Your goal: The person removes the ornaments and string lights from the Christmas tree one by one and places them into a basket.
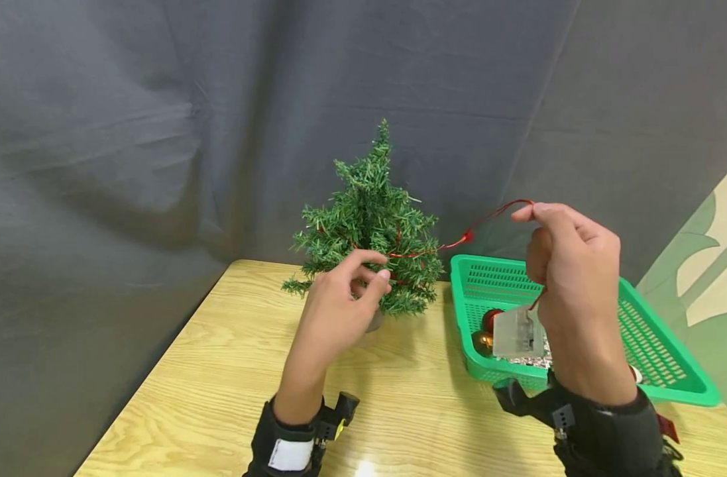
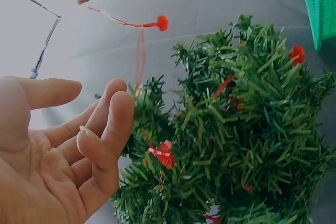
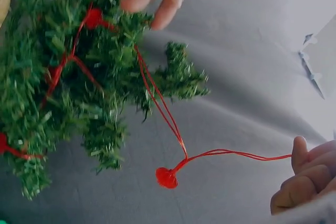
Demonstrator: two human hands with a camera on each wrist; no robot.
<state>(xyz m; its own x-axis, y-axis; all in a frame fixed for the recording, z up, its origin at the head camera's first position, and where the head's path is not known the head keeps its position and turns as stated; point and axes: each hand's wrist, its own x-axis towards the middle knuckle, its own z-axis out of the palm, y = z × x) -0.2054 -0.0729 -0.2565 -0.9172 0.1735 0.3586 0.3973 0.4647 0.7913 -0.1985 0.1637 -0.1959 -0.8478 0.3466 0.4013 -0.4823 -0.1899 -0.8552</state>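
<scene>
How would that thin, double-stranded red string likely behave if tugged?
The thin, double-stranded red string is probably floppy, since it curves between the right hand and the bushy green artificial tree. It looks light, held in a fingertip pinch. It may snag on the branches it runs among.

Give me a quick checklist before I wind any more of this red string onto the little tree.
1. Right hand has the red string: ok, pinched between thumb and finger.
2. Left hand grips the string: not ok, thumb and fingertips are apart.
3. Tree upright: ok.
4. Loose red bobble clear of the branches: ok, it hangs between tree and right hand.
5. Clear box supported: cannot tell whether it hangs or rests on something in the green basket.
</scene>
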